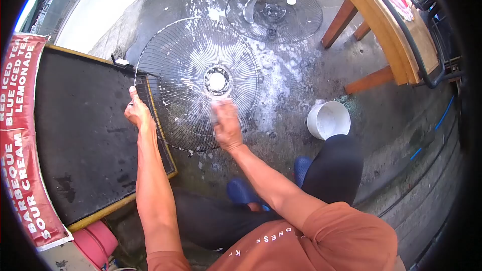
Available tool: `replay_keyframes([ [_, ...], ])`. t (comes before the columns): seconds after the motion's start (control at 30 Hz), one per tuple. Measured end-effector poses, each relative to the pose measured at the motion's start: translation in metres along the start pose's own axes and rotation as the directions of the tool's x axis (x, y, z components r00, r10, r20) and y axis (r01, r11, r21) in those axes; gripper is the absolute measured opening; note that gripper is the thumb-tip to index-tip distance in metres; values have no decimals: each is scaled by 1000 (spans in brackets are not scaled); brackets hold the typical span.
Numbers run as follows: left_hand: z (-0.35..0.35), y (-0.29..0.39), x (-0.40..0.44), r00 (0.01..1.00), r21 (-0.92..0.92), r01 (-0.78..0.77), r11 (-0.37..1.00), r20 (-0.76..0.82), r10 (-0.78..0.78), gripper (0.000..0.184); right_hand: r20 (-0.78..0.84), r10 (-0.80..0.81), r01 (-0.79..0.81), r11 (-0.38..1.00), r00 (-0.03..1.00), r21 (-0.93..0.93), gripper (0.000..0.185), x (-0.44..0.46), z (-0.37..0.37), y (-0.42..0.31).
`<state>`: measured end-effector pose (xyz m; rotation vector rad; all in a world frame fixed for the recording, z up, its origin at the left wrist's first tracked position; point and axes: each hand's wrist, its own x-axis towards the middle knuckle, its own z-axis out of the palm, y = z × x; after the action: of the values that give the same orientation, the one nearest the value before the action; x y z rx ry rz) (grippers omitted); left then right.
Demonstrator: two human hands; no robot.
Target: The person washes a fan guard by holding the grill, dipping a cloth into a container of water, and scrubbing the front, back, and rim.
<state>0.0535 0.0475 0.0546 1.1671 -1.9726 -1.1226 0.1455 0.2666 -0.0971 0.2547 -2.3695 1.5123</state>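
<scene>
A round wire fan grille (175, 65) with soap suds on it is held up in front of me, a white disc (217, 82) at its centre. My left hand (137, 111) is closed on the left rim of the grille, the thumb pointing up along the wire. Just below the centre, my right hand (228, 125) is at the wires, its fingers smeared by motion. Whether it holds anything cannot be made out. Farther off, a second fan grille (306, 22) lies on the wet floor with a grey fan blade (249, 10) on top.
A white pail (329, 120) stands by my right knee. To the right is a wooden table (386, 30). At left are a black board with a yellow frame (95, 135), a red printed banner (25, 145) and a pink container (95, 243). Suds cover parts of the concrete floor (281, 70).
</scene>
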Motion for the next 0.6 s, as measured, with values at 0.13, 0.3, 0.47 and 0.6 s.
replay_keyframes([
  [0.13, 1, -8, 3, 1000, -24, -19, 1000, -17, 18, 60, -243, 568, -547, 823, 786, 154, 55, 14, 5, 41],
  [0.3, 2, 5, -6, 1000, -68, -4, 998, -8, 3, 61, -194, 661, -618, 748, 725, 241, 57, 21, 18, -7],
  [0.47, 0, 1, -1, 1000, -40, -21, 999, 10, 22, 71, 119, -78, 77, 997, 990, 11, 62, -18, 23, -65],
  [0.6, 0, 7, -14, 997, -11, -72, 997, 12, 72, 69, -89, -152, 158, 985, 984, 70, 57, 46, 25, -29],
])
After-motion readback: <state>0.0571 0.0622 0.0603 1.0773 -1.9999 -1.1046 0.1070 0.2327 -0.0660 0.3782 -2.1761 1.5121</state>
